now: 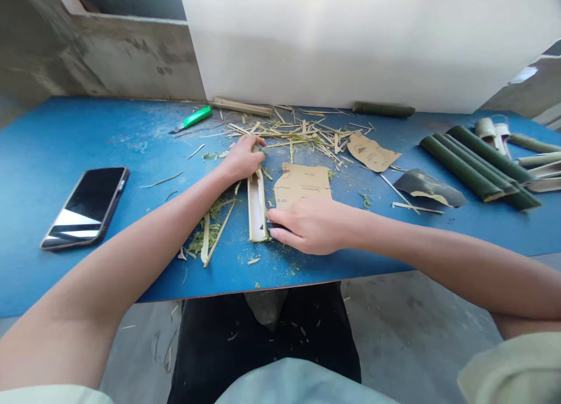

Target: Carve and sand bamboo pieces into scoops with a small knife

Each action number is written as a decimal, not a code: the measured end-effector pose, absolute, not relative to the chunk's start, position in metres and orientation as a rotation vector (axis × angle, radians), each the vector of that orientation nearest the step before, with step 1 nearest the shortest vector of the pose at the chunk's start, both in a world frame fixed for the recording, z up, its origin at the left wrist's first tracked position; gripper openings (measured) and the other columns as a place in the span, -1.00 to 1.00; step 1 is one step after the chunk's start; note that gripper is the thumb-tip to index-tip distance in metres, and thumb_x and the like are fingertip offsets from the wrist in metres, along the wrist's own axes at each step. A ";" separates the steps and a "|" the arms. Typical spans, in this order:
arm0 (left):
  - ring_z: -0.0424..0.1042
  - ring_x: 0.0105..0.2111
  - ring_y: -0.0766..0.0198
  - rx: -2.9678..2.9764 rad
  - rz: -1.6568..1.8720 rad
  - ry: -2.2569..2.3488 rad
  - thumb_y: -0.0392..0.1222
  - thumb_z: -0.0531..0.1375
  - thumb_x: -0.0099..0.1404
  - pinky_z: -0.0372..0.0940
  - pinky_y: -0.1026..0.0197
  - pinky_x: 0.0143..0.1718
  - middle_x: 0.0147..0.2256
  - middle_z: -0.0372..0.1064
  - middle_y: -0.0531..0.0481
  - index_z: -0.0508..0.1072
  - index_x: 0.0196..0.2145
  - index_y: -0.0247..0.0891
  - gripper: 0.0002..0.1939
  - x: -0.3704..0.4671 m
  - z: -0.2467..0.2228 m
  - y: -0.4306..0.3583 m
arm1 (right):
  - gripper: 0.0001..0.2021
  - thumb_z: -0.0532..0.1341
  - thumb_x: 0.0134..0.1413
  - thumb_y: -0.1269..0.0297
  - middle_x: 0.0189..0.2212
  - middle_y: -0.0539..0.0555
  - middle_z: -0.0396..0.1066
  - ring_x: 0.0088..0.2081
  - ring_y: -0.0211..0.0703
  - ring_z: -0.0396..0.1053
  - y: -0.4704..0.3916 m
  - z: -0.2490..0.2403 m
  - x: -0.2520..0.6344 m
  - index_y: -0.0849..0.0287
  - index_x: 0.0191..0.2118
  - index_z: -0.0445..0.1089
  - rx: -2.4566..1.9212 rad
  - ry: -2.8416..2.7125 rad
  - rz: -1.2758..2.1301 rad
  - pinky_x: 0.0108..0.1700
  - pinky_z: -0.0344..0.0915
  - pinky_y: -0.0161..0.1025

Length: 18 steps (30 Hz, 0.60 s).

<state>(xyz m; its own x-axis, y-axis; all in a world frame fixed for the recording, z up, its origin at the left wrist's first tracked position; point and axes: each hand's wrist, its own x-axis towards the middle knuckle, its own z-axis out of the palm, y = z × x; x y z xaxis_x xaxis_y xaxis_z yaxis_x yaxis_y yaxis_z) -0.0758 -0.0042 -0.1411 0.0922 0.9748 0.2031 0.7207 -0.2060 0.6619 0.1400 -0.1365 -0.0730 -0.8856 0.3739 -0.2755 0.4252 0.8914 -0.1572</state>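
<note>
A split length of bamboo (256,208) lies on the blue table, its pale hollow side up and its near end toward me. My left hand (243,157) is closed on its far end and presses it down. Beside the near end, my right hand (309,225) is closed, pinching a dark edge of sandpaper against the bamboo's right rim. The tan printed backing of a sandpaper sheet (302,183) shows just beyond that hand. Whether this sheet and the pinched edge are one piece, I cannot tell.
Bamboo shavings (307,135) are heaped at the back. A green-handled knife (197,117) lies back left, a phone (85,208) at left. Rightward are sandpaper pieces (429,187) and several green bamboo lengths (477,164). A white board (350,47) stands behind the table.
</note>
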 end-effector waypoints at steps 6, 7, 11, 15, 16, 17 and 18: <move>0.31 0.28 -0.05 1.994 0.884 1.665 -0.22 0.15 0.23 0.12 -0.09 0.40 0.20 0.43 -0.14 0.49 0.00 -0.14 -0.64 -0.080 -0.142 -0.003 | -0.66 0.01 0.47 0.00 -0.49 0.00 0.49 -0.63 -0.22 0.06 -0.205 -0.036 0.151 0.09 -0.15 0.41 0.350 2.851 -0.453 -0.48 -0.23 -0.17; 0.31 0.28 -0.05 1.995 0.886 1.665 -0.23 0.15 0.23 0.12 -0.08 0.40 0.20 0.43 -0.14 0.49 0.00 -0.15 -0.63 -0.080 -0.142 -0.004 | -0.67 0.01 0.47 0.02 -0.50 0.00 0.48 -0.64 -0.24 0.03 -0.211 -0.027 0.154 0.09 -0.17 0.40 0.381 2.863 -0.443 -0.49 -0.24 -0.17; 0.33 0.27 -0.04 1.973 0.909 1.670 -0.20 0.16 0.26 0.16 -0.04 0.38 0.22 0.43 -0.16 0.49 0.02 -0.18 -0.63 -0.080 -0.142 -0.005 | -0.70 0.02 0.46 0.03 -0.49 0.01 0.48 -0.61 -0.25 0.09 -0.204 -0.002 0.164 0.10 -0.14 0.38 0.476 2.893 -0.436 -0.46 -0.18 -0.20; 0.40 0.19 -0.01 1.978 0.918 1.665 -0.10 0.15 0.34 0.24 -0.01 0.31 0.15 0.50 -0.13 0.50 -0.01 -0.19 -0.68 -0.084 -0.138 -0.004 | -0.62 0.03 0.41 -0.02 -0.50 0.04 0.47 -0.56 -0.18 0.20 -0.153 -0.006 0.169 0.15 0.04 0.36 0.902 2.899 -0.209 -0.40 -0.11 -0.19; 0.42 0.17 0.00 1.984 0.905 1.668 -0.11 0.14 0.34 0.26 0.01 0.29 0.13 0.52 -0.11 0.51 -0.01 -0.18 -0.69 -0.085 -0.137 -0.004 | -0.60 0.04 0.41 -0.04 -0.49 0.05 0.48 -0.55 -0.15 0.23 -0.136 -0.010 0.168 0.16 0.07 0.35 1.008 2.881 -0.144 -0.38 -0.09 -0.19; 0.44 0.15 0.02 1.991 0.890 1.667 -0.13 0.14 0.33 0.27 0.02 0.26 0.11 0.54 -0.09 0.52 -0.02 -0.18 -0.69 -0.088 -0.136 -0.004 | -0.58 0.03 0.41 -0.05 -0.47 0.07 0.49 -0.52 -0.12 0.27 -0.120 -0.015 0.167 0.17 0.10 0.34 1.101 2.856 -0.091 -0.37 -0.06 -0.18; 0.45 0.13 0.02 2.000 0.876 1.664 -0.14 0.13 0.32 0.29 0.03 0.24 0.10 0.55 -0.07 0.52 -0.02 -0.17 -0.69 -0.090 -0.135 -0.004 | -0.56 0.03 0.41 -0.06 -0.43 0.10 0.52 -0.48 -0.08 0.32 -0.103 -0.020 0.166 0.17 0.12 0.33 1.166 2.834 -0.057 -0.35 -0.04 -0.18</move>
<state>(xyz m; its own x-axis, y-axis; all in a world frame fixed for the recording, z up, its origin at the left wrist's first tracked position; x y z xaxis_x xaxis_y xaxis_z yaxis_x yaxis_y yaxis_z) -0.0897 -0.0040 -0.1349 0.0978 0.9722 0.2129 0.7261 -0.2160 0.6528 0.1658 -0.1031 -0.0200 -0.7078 0.7013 -0.0849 0.7041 0.7101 -0.0056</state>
